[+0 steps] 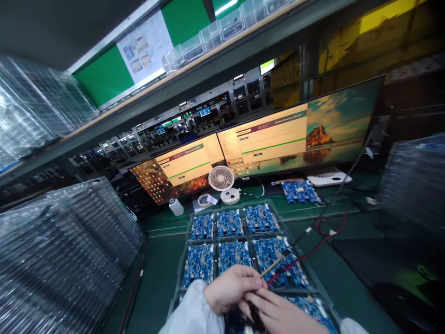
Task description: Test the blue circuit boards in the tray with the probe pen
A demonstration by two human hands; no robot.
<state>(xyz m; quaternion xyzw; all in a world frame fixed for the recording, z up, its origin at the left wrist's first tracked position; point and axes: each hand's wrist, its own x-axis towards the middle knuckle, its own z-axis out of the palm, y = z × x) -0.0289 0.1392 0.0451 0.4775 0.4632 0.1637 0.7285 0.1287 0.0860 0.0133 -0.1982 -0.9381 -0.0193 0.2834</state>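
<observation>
At the bottom centre of the frame the left hand is curled, pinching a thin yellow stick. The right hand lies just under it, fingers stretched, touching a dark part above the tray of blue boards on the worktop.

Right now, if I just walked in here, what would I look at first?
Probably the two glowing monitors side by side at the back of the bench, with a small white fan in front of them. Next, the clear tray of blue circuit boards in the middle of the green table. At the bottom, the left hand and right hand meet around a thin yellow stick and a red wire.
</observation>
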